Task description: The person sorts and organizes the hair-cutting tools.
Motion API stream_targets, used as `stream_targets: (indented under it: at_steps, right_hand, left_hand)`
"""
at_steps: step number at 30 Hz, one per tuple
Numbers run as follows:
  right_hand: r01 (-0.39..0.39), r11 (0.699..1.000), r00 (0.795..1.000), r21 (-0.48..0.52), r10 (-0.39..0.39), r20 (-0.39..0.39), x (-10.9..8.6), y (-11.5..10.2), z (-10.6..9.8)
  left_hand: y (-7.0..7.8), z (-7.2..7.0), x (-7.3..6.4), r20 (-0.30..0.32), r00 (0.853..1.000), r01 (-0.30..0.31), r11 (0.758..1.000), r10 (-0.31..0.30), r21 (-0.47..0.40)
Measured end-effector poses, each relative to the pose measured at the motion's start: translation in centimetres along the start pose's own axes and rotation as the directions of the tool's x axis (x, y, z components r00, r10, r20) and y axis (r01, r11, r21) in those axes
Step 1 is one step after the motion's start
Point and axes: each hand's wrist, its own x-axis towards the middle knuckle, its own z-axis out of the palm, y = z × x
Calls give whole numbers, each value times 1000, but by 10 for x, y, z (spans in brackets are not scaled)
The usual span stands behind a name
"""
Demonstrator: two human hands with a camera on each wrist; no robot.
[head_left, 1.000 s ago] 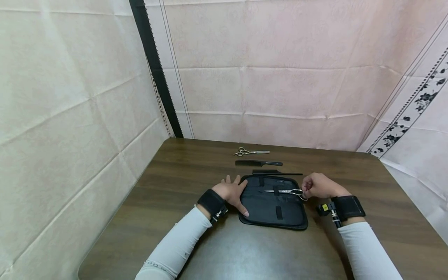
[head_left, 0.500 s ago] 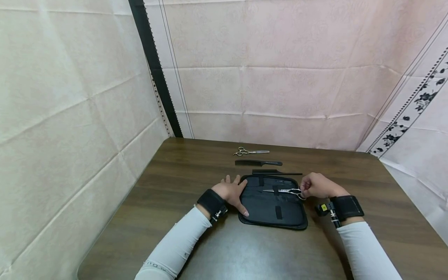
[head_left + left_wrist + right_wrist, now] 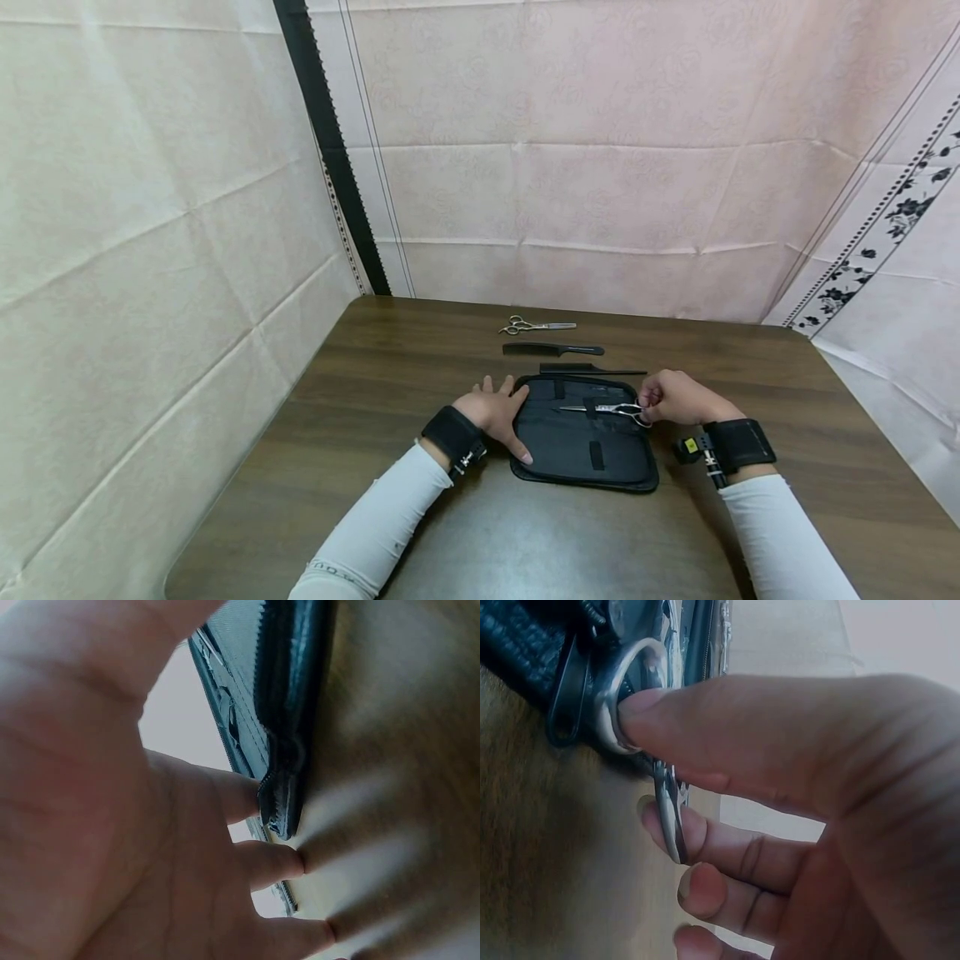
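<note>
A black zip case (image 3: pixel 562 462) lies open-faced on the table, with small elastic loops inside. Silver scissors (image 3: pixel 609 409) lie across its upper part, blades pointing left and passing under a loop (image 3: pixel 590 408). My right hand (image 3: pixel 678 398) pinches the scissors by their finger rings at the case's right edge; the right wrist view shows the thumb on one ring (image 3: pixel 613 697) and fingers at the other. My left hand (image 3: pixel 493 414) rests spread on the case's left edge, thumb on the lower corner. In the left wrist view its fingers touch the zippered rim (image 3: pixel 285 750).
Behind the case lie a black tail comb (image 3: pixel 573 367), a black handled comb (image 3: pixel 551 348) and a second pair of silver scissors (image 3: pixel 536 325), roughly parallel. The wooden table (image 3: pixel 405 375) meets pale cloth hangings (image 3: pixel 600 192) at the back and sides.
The right hand has moved slightly left, and the scissors have slid a little farther left through the loop. The left hand keeps its place on the case.
</note>
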Motion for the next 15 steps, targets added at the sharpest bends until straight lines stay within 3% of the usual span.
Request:
stream_targets:
  at_steps: [15]
  right_hand:
    - [3,1000,1000,-9,-3,4,2,-1,1]
  left_hand:
    - [1,0,-2,7,1000,2,1000,-2,3]
